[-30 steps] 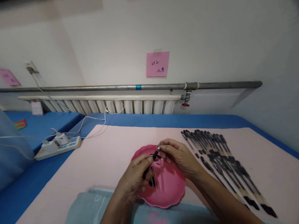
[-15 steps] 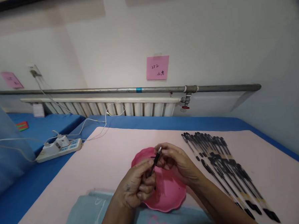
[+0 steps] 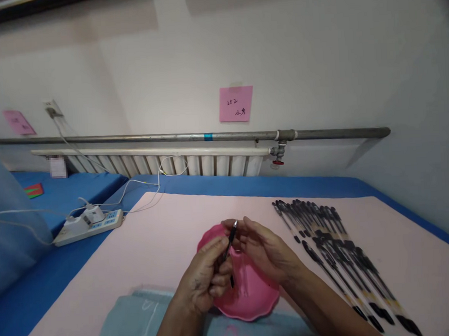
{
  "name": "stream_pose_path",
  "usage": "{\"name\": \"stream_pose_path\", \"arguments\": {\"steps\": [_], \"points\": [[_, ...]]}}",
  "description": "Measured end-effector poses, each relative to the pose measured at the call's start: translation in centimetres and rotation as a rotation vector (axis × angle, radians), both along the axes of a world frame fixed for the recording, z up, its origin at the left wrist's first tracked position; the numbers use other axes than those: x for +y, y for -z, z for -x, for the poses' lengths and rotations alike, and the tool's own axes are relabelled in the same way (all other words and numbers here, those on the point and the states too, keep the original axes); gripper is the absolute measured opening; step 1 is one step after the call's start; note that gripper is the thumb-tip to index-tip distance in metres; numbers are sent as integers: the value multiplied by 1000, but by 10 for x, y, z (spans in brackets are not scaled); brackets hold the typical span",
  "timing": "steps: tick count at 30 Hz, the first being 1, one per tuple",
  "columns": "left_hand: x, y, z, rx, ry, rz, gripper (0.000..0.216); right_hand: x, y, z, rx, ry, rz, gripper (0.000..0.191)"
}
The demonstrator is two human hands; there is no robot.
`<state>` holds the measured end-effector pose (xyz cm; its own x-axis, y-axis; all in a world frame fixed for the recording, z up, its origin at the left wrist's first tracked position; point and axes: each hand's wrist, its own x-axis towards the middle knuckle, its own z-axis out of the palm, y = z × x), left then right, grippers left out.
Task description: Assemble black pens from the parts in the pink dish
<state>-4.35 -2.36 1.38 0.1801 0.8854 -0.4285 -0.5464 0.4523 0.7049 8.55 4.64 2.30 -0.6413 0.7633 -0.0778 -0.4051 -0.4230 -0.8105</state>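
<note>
My left hand point(image 3: 211, 274) is closed around a black pen point(image 3: 231, 234), its silver tip pointing up and away from me. Close by on the right, my right hand point(image 3: 264, 246) has its thumb lifted and its fingers extended behind the pen tip; whether they touch the pen I cannot tell. Below both hands lies a pink scalloped dish point(image 3: 254, 309). Inside it are a clear tube point(image 3: 245, 279) and a black piece point(image 3: 232, 279), partly hidden by my left hand.
Several black-capped pens point(image 3: 326, 243) lie in rows to the right on the pink sheet point(image 3: 167, 231). A light-blue cloth point(image 3: 130, 318) is at the front edge. At left sits a power strip point(image 3: 103, 224) with white cables. A radiator point(image 3: 209, 164) and pipe run along the wall.
My right thumb and fingers have come off the pen tip and spread apart. The pen, still in my left hand, has shifted slightly left, uncovering more of the clear tube.
</note>
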Motion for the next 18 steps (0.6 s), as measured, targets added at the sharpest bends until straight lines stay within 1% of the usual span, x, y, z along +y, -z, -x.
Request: {"name": "stream_pose_path", "arguments": {"steps": [2,6,9,12,16,18], "points": [[1,1,4,5,-45,-20,35,-1,-1,-1,11,-29,44,32],[2,1,13,16,-109,-62,35,-2,-2,0,-14,-2,86,31],[0,0,11,31,-73,-55,35,-3,-3,1,-16,16,79,30],[0,-1,7,46,-38,-30,36,-4,-3,2,-11,-6,72,30],[1,0,10,54,-104,-47,36,-3,-3,1,-15,6,75,30],[1,0,12,57,-92,-46,35,-3,-2,2,-24,30,56,26]]}}
